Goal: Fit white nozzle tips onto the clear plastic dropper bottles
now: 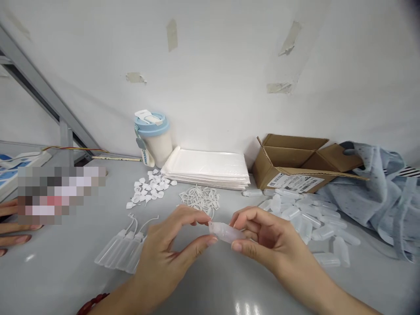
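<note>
A small translucent plastic squeeze bottle (pixel 226 232) lies level between my two hands above the grey table. My right hand (pixel 269 236) grips its body between thumb and fingers. The thumb and index finger of my left hand (pixel 177 243) close around its narrow neck end. Behind my hands is a pile of thin white tubes (pixel 200 199). Small white caps (pixel 152 188) lie scattered to its left. Beside my left hand rest several bottles with tubes fitted (pixel 121 249), partly hidden by it. More loose bottles (pixel 305 218) spread out to the right.
A stack of white packets (pixel 210 168) and a blue-lidded cup (pixel 157 140) stand against the wall. At back right are an open cardboard box (pixel 292 162) and a grey-blue cloth (pixel 370 197). Another person's hand (pixel 16 227) rests at the left edge, near a blurred area.
</note>
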Tool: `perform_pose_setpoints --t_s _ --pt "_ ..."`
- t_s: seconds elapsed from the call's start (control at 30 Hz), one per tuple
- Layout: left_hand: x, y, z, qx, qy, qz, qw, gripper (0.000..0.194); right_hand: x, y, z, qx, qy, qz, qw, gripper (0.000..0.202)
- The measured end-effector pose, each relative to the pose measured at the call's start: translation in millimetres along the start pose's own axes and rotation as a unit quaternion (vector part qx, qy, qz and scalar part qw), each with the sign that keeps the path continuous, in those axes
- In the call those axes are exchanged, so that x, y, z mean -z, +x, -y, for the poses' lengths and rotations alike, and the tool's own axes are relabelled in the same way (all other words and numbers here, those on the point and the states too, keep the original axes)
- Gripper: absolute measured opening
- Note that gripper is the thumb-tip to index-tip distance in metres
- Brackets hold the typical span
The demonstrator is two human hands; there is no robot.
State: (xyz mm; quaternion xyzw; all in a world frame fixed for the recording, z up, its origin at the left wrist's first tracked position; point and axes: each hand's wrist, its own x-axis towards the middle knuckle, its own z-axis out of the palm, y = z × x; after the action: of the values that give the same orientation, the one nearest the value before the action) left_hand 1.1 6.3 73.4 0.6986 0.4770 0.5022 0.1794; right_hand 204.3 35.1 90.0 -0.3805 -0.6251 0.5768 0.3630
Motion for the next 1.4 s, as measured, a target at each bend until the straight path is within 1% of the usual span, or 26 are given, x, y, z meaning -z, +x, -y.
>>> perform_pose_setpoints --t_s 0.03,0.07,0.1,0.17,0.23,0.3,0.33,0.43,0.5,0.6,0.7,0.77,0.83,0.9,0.97,1.03,1.13,1.17,1.23,1.33,1.4 --pt "0.0 0.0 0.2 -0.004 0.0 0.005 1.0 0.019 -0.7 -1.3 -1.0 0.048 -0.056 -0.016 0.997 0.012" --pt "0.0 0.2 0.2 -0.009 -0.001 0.011 1.0 0.019 -1.2 -2.5 -2.2 0.103 -0.116 -0.031 0.987 0.012" --pt "0.1 0.5 0.2 -0.015 -0.003 0.017 1.0 0.018 -1.4 -3.5 -3.6 0.162 -0.172 -0.042 0.971 0.014" --pt "0.1 1.1 0.3 -0.024 -0.002 0.025 0.999 0.018 -1.0 -5.3 -6.9 0.269 -0.264 -0.048 0.925 0.02" --pt "-0.3 1.4 1.2 -0.032 0.003 0.027 0.999 0.02 0.6 -6.8 -10.1 0.338 -0.331 -0.038 0.88 0.025" --pt "-0.8 1.3 3.0 -0.042 0.001 0.027 0.999 0.024 2.8 -8.1 -12.5 0.366 -0.379 -0.025 0.85 0.027" --pt "-1.0 1.3 4.3 -0.049 -0.002 0.031 0.998 0.025 3.9 -8.7 -13.2 0.369 -0.397 -0.019 0.84 0.028" --pt "-0.9 1.6 7.8 -0.063 -0.016 0.06 0.996 0.026 6.5 -9.6 -13.1 0.374 -0.428 -0.01 0.822 0.032" --pt "-0.5 2.2 9.1 -0.06 -0.015 0.072 0.995 0.023 7.5 -9.1 -12.1 0.386 -0.446 -0.012 0.808 0.03" --pt "0.0 3.4 9.0 -0.045 0.001 0.052 0.998 0.015 8.7 -7.6 -10.6 0.409 -0.477 -0.025 0.777 0.024" --pt "0.0 4.3 7.6 -0.021 0.013 0.029 0.999 0.012 9.6 -7.1 -10.8 0.429 -0.501 -0.042 0.751 0.025" --pt "0.0 4.4 7.4 0.0 0.001 0.017 1.0 0.012 9.6 -7.6 -12.2 0.431 -0.503 -0.051 0.747 0.024" --pt "-0.3 4.1 8.5 0.039 -0.031 0.009 0.999 0.01 8.8 -8.4 -14.2 0.423 -0.495 -0.054 0.757 0.022" --pt "-1.2 3.8 10.9 0.099 -0.07 0.01 0.993 0.006 7.4 -9.1 -15.9 0.417 -0.481 -0.058 0.769 0.022" --pt "-2.9 4.1 13.8 0.169 -0.112 0.016 0.979 0.002 6.1 -9.6 -16.8 0.409 -0.468 -0.061 0.781 0.022" --pt "-5.1 4.9 16.3 0.228 -0.165 0.018 0.959 0.007 5.1 -9.9 -16.7 0.4 -0.459 -0.057 0.791 0.023" --pt "-7.7 5.6 16.7 0.282 -0.244 0.016 0.928 0.008 4.0 -9.3 -16.2 0.384 -0.458 -0.052 0.8 0.024" --pt "-8.1 5.3 15.9 0.289 -0.256 0.015 0.922 0.008 3.6 -8.8 -16.2 0.383 -0.459 -0.052 0.8 0.023" --pt "-8.2 3.8 12.9 0.286 -0.252 0.019 0.924 0.009 2.3 -7.4 -16.9 0.39 -0.459 -0.052 0.797 0.019" --pt "-8.1 0.6 8.0 0.254 -0.214 0.032 0.943 0.008 -0.7 -5.6 -19.2 0.406 -0.455 -0.054 0.791 0.014" --pt "-8.5 -1.3 6.0 0.238 -0.189 0.033 0.952 0.005 -3.0 -5.2 -21.2 0.401 -0.451 -0.056 0.796 0.016"
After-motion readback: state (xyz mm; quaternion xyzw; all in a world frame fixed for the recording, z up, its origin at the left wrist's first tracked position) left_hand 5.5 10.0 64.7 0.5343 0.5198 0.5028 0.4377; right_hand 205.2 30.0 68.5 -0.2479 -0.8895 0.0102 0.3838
